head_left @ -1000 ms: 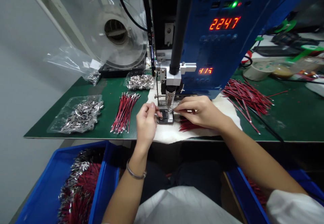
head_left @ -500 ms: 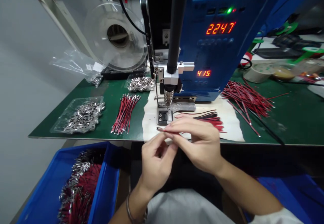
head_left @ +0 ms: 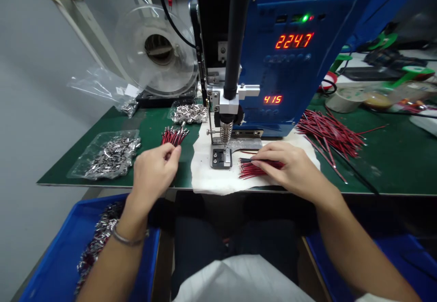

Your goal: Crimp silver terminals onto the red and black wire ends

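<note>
Green flat bench (head_left: 399, 170) crosses my feed. Near its front edge, a fanned red-and-black wire bundle (head_left: 173, 137), tipped in shiny silver metal, lies under the curled left hand (head_left: 155, 169) (grip hidden; I can't tell). The right hand (head_left: 292, 165), fingertips bunched, touches straight, slim red-and-black wires (head_left: 250, 170) on off-white cloth (head_left: 211, 182), pinch unclear to me.

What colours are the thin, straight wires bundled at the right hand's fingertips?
The thin, straight wires are red and black, showing best in the head view.

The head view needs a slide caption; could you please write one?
Left hand at one wire bundle, right hand at another wire bundle, blue machine behind.
</note>
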The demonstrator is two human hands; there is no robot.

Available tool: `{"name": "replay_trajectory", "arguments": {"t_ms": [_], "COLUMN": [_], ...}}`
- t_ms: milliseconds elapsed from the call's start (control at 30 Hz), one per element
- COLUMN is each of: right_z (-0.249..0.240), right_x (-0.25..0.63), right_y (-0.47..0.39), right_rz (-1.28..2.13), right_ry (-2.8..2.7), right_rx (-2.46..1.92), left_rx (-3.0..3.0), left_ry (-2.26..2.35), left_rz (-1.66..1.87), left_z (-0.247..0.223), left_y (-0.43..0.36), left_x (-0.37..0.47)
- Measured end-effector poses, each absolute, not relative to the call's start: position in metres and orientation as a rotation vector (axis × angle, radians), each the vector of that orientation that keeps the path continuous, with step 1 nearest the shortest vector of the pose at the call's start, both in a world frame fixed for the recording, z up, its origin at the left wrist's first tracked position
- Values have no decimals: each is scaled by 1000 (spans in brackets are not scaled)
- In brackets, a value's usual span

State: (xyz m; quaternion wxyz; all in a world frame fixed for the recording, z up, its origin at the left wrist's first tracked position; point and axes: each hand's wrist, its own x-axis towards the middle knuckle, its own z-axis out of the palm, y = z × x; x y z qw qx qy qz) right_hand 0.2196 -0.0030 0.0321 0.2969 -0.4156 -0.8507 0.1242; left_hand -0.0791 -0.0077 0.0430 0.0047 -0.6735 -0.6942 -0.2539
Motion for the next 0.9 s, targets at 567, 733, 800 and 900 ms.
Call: {"name": "replay_trajectory", "arguments": {"t_ms": [567,733,800,900], "right_z": [32,36,37,39], "right_x": [221,221,220,220], "right_y": [35,38,38,37], "right_rz": [462,461,485,518], "right_ry": [-2578,-2632,-2629,-2623], "right_rx": [-1191,-1181,-1215,-1242], "left_rx": [-1740,-1544,-1563,-1718], "left_ry": [-2315,-2561,-2628,-2671], "left_rz": [-619,-363,-232,-124], "left_z": [60,71,70,67], "left_y": [18,14,15,16], "left_x": [-142,-189,-202,-213]}}
